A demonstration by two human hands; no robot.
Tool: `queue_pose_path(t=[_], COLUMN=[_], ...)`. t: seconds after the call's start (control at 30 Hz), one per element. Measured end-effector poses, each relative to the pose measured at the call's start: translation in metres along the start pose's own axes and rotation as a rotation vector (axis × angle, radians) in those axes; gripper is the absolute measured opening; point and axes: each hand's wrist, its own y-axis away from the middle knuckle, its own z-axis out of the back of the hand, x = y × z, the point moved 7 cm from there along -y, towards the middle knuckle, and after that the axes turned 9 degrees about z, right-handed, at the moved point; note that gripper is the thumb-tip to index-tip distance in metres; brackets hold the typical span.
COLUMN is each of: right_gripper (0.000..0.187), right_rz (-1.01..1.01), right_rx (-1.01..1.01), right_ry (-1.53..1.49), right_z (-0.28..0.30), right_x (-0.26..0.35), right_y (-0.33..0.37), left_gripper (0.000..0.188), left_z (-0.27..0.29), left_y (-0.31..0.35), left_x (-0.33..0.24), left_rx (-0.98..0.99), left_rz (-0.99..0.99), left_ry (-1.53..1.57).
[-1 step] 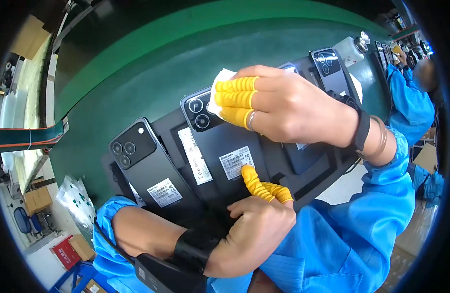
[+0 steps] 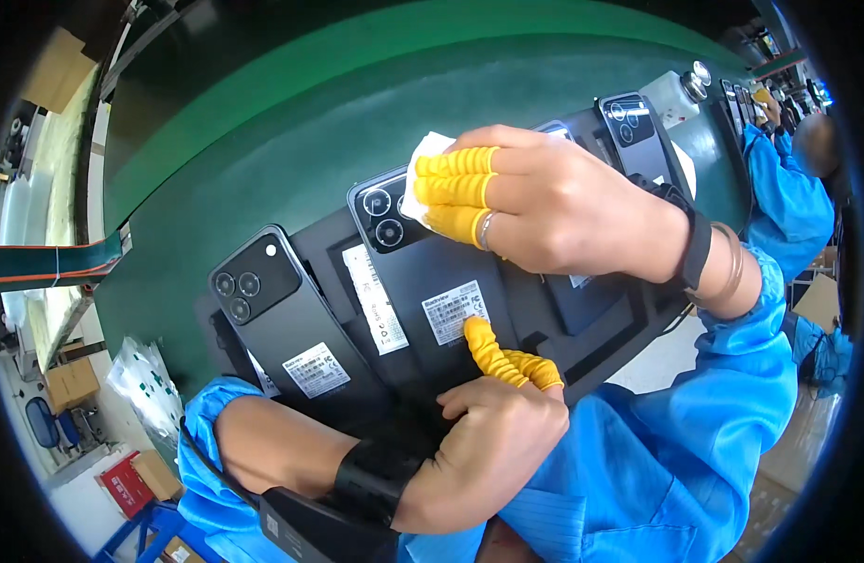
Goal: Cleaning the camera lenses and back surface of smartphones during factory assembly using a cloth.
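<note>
- Right hand: yellow-cotted fingers together, pinched on a white cloth.
- Dark phone just below that grip, back up, in a dark tray; cloth overlaps its camera panel.
- Left hand, below the right: one cotted fingertip on the phone's label, others curled; cannot tell if it grips an edge.
- Wiping looks under way, this phone probably unfinished.
- Left of the grip, second phone; to its right, third phone. Neither touched by the cloth; whether wiped, cannot tell.
</note>
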Motion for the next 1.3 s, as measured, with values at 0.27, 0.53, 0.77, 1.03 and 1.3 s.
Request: queue_pose_path(t=[0.27, 0.53, 0.77, 1.03, 1.3], right_gripper=[0.014, 0.011, 0.013, 0.012, 0.009], right_rz=[0.025, 0.057, -0.148, -0.138, -0.198], right_rx=[-0.011, 0.023, 0.116, 0.014, 0.108], right_ry=[-0.046, -0.143, -0.347, -0.219, -0.186], right_z=[0.002, -0.008, 0.017, -0.001, 0.015], right_x=[0.01, 0.026, -0.012, -0.024, -0.023], right_y=[0.004, -0.002, 0.005, -0.022, 0.006], left_gripper=[0.009, 0.009, 0.009, 0.014, 0.015], left_z=[0.0, -0.006, 0.004, 0.002, 0.002], left_y=[0.0, -0.003, 0.002, 0.0, -0.001], left_x=[-0.002, -0.005, -0.001, 0.001, 0.0], left_rx=[-0.001, 0.048, -0.011, -0.011, 0.001], left_rz=[-0.033, -0.013, 0.014, -0.025, -0.013], left_ry=[0.019, -0.079, 0.006, -0.023, -0.008])
